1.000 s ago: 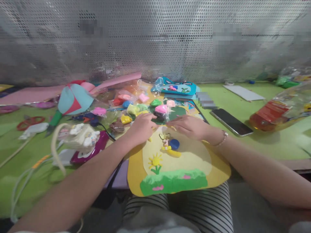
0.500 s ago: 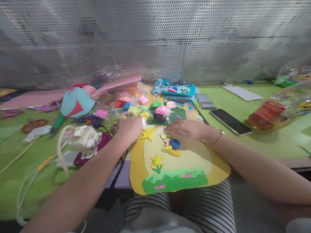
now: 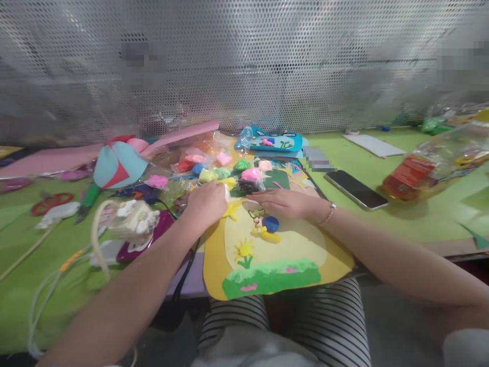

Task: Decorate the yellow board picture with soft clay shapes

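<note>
A yellow paper craft sheet [image 3: 214, 278] with a cream middle lies at the table's front edge. On it sit a clay snail [image 3: 271, 225] with a blue shell, a yellow clay flower [image 3: 244, 248] and a green clay strip of grass [image 3: 273, 279]. My left hand [image 3: 208, 201] is closed at the sheet's upper left, beside a yellow star [image 3: 231, 210]. A small white bit shows at its fingertips; what they grip is partly hidden. My right hand [image 3: 284, 201] rests flat across the sheet's top edge, fingers stretched out.
Bagged lumps of coloured clay [image 3: 208, 168] lie behind my hands. A phone [image 3: 356, 189] and a bottle lying on its side [image 3: 414, 178] are at right. Leftward are red-handled scissors [image 3: 51, 204], a cutter with a green handle [image 3: 88, 201] and a charger with cables [image 3: 132, 219].
My left hand has shifted slightly right, closer to the star, now partly covering it. The right hand stays flat on the sheet. The whole view has shifted a little.
</note>
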A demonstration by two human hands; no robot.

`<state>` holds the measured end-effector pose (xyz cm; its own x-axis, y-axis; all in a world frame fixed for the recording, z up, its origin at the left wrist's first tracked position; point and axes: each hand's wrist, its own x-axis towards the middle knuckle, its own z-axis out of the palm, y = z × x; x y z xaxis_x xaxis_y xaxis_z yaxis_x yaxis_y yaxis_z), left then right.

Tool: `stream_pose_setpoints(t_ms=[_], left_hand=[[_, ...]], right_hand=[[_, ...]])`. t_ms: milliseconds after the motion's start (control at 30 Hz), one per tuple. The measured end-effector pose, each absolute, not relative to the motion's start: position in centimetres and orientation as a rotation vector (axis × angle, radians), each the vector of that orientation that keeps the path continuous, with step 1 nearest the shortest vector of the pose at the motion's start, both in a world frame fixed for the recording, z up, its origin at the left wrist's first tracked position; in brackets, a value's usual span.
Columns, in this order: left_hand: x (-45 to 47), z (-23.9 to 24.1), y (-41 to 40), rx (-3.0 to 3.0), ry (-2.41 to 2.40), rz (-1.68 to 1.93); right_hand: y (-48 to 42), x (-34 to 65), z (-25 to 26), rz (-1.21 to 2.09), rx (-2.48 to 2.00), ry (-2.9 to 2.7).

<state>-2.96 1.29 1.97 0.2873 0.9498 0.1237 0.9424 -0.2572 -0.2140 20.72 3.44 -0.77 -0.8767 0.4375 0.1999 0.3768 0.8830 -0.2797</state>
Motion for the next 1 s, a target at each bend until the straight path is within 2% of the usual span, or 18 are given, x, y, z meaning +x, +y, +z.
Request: stream_pose_setpoints(t_ms=[167,367,567,1000], left_hand=[[-3.2,1.6,1.9,-2.256,-1.694,-0.22],[-1.6,0.7,2.3,-2.646,-1.362,-0.833],[-0.1,0.0,1.7,-2.875,-1.315,-0.914],[0.3,0.4,1.5,-2.977,-1.602,-1.413]], right_hand=[[3.9,20.8,-0.6,0.279,-0.75,-2.558],[4.3,20.9,0.2,0.091,-0.531,-2.234],[2.8,20.1,0.6,0.158,-0.551,-2.27],[3.2,20.2,0.4,0.304,-0.731,-2.055]])
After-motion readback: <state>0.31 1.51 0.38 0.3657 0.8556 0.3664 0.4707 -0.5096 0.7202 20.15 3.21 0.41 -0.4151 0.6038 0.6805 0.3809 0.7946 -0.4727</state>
